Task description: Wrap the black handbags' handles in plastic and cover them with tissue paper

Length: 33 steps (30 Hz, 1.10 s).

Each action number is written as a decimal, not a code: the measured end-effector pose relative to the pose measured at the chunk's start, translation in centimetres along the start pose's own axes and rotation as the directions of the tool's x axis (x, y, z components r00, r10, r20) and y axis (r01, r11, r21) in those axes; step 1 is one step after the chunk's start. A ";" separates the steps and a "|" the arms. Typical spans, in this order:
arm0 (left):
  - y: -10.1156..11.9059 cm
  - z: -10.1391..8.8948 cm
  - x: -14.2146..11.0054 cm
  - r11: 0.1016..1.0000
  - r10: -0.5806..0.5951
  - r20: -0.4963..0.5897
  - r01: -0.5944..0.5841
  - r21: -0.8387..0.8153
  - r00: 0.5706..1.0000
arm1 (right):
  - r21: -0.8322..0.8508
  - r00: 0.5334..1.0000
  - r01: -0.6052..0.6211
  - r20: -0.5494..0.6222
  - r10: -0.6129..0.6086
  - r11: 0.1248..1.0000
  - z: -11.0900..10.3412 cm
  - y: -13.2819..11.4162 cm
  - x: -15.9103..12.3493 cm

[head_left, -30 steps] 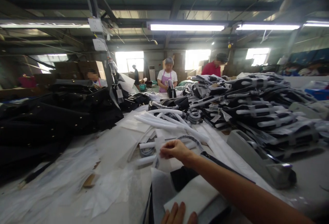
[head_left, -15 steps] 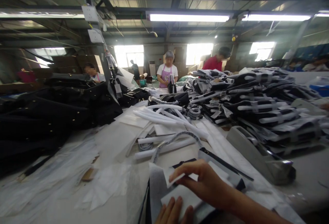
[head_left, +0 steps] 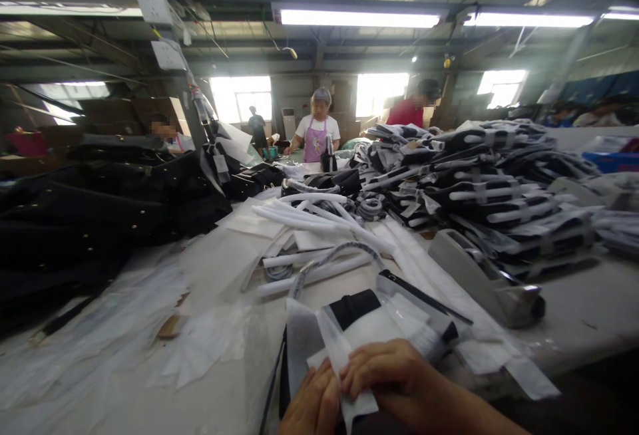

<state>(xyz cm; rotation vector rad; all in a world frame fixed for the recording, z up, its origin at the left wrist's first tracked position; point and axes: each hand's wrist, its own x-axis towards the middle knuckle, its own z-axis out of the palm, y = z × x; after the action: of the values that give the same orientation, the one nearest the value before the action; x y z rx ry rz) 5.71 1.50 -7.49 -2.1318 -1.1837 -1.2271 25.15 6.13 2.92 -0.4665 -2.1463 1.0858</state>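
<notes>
A black handbag (head_left: 361,307), partly covered in white wrapping, lies at the bottom centre. Its plastic-wrapped handle (head_left: 344,249) arches away from me. Over the bag, my right hand (head_left: 384,372) has its fingers curled onto a thin white wrapping sheet (head_left: 335,342). My left hand (head_left: 315,400) grips the same sheet from the left, its fingers close together and cut off by the frame's lower edge. The sheet stands up as a narrow folded strip between both hands. Another white sheet (head_left: 377,323) rests flat on the bag, and a dark strap-like strip (head_left: 424,295) lies along its right side.
A grey tape dispenser (head_left: 484,282) stands to the right, before a tall pile of wrapped black straps or bags (head_left: 489,182). Black bags (head_left: 100,215) are heaped at left. White tubes (head_left: 304,215) and loose sheets (head_left: 200,289) lie ahead. Co-workers stand farther back.
My right hand has come down toward me and to the left hand. The sheet edge it held is now a folded strip between both hands, uncovering more black bag. The view has shifted slightly.
</notes>
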 end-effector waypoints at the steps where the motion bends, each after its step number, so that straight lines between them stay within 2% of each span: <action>1: -0.1 -0.1 -0.1 1.000 0.005 -0.002 -0.005 0.003 1.000 | -0.038 1.000 0.029 0.008 -0.028 0.999 0.1 0.0 -0.1; 6: -0.1 -0.8 -0.6 0.998 -0.053 0.022 0.052 0.033 0.998 | -0.219 0.982 0.187 0.015 -0.188 0.958 1.1 0.5 -1.3; 9: 0.1 -1.1 -0.2 0.999 -0.024 0.001 0.024 0.048 1.000 | -0.266 0.978 0.211 0.048 -0.205 0.941 1.2 0.1 -2.0; 12: 0.0 -1.0 0.3 0.996 0.081 -0.019 -0.080 0.031 0.997 | -0.197 0.988 0.145 0.077 -0.132 0.970 0.5 -0.9 -1.8; 15: -0.4 -0.8 0.3 0.990 0.135 -0.033 -0.134 0.034 0.990 | -0.233 0.998 0.011 -0.062 -0.026 0.972 -0.6 -0.9 0.3; 17: -0.6 -0.6 0.2 0.986 0.158 -0.042 -0.156 0.052 0.987 | -0.335 0.984 -0.138 -0.155 0.090 0.932 -1.3 0.2 2.6; 18: -0.7 -0.4 0.1 0.984 0.169 -0.049 -0.166 0.059 0.984 | -0.376 0.975 -0.202 -0.165 0.149 0.904 -1.6 1.0 4.0; 20: -0.7 0.3 0.1 0.983 0.177 -0.086 -0.172 0.069 0.980 | -0.423 0.960 -0.279 -0.110 0.257 0.862 -1.8 2.9 6.5; 22: -0.7 1.4 0.1 0.985 0.167 -0.189 -0.154 0.083 0.968 | -0.442 0.941 -0.307 -0.008 0.339 0.843 -1.6 4.8 8.7; 24: -0.5 2.6 0.1 0.988 0.148 -0.331 -0.123 0.096 0.932 | -0.468 0.898 -0.347 0.084 0.431 0.813 -1.1 6.6 10.4; 26: -0.4 3.5 0.2 0.992 0.118 -0.407 -0.087 0.095 0.906 | -0.495 0.847 -0.378 0.156 0.508 0.782 -0.6 8.2 11.7; 30: -0.6 3.6 0.3 0.992 0.104 -0.368 -0.071 0.102 0.924 | -0.510 0.766 -0.403 0.267 0.585 0.760 -0.1 10.1 13.6; 33: -1.0 2.6 0.3 0.982 0.161 -0.257 -0.130 0.135 0.953 | -0.503 0.784 -0.387 0.261 0.563 0.773 0.1 10.5 14.2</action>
<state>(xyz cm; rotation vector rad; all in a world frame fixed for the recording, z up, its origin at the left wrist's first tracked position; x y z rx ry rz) 6.27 4.00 -8.65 -1.8631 -0.9399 -1.2965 15.18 20.49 0.22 -1.1529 -2.7387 1.0342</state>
